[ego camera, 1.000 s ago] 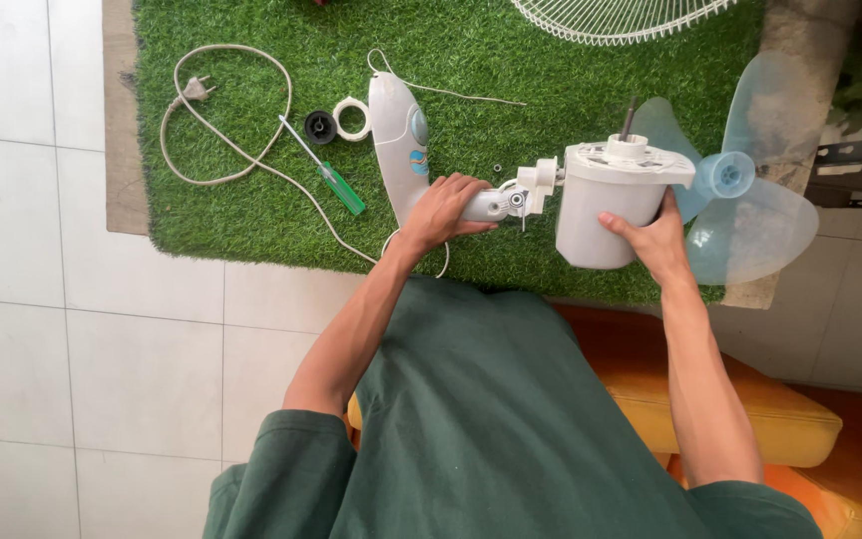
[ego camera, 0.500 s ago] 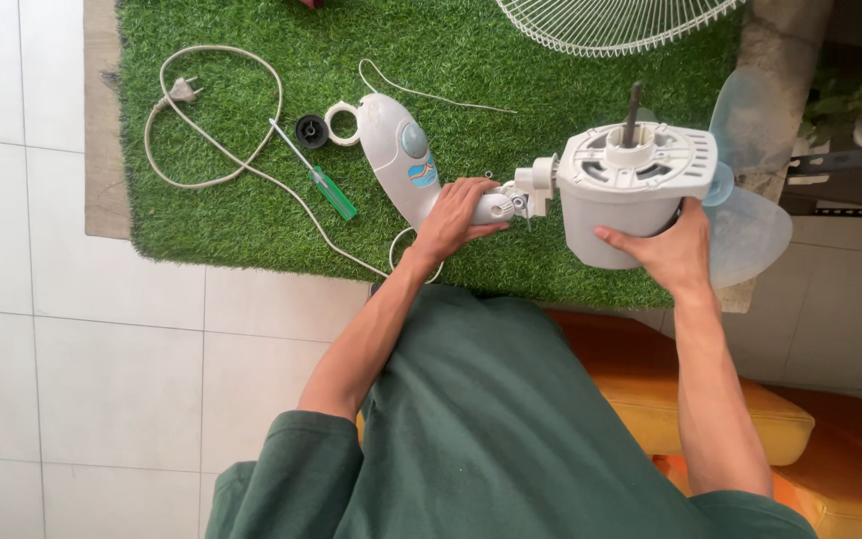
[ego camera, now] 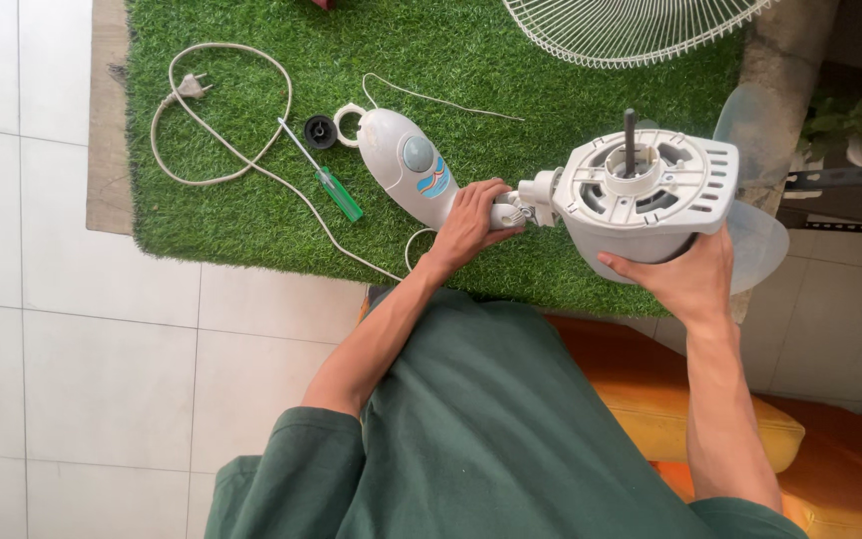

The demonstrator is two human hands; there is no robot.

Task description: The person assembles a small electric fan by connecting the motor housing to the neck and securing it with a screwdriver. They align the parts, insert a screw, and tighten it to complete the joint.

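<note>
Left hand (ego camera: 476, 225) clenched on fan neck (ego camera: 506, 212), right hand (ego camera: 685, 279) cupping motor housing (ego camera: 650, 205) from below; shaft (ego camera: 630, 135) points up, long axis running left to right above the grass mat (ego camera: 251, 210).

Left hand (ego camera: 475, 222) palm down, fingers curled closed in a grip, bare left forearm reaching forward from a rolled green sleeve, right hand (ego camera: 685, 275) cupped from below, thumb pointing left, fingers wrapped out of sight, right forearm straight and nearly upright
</note>
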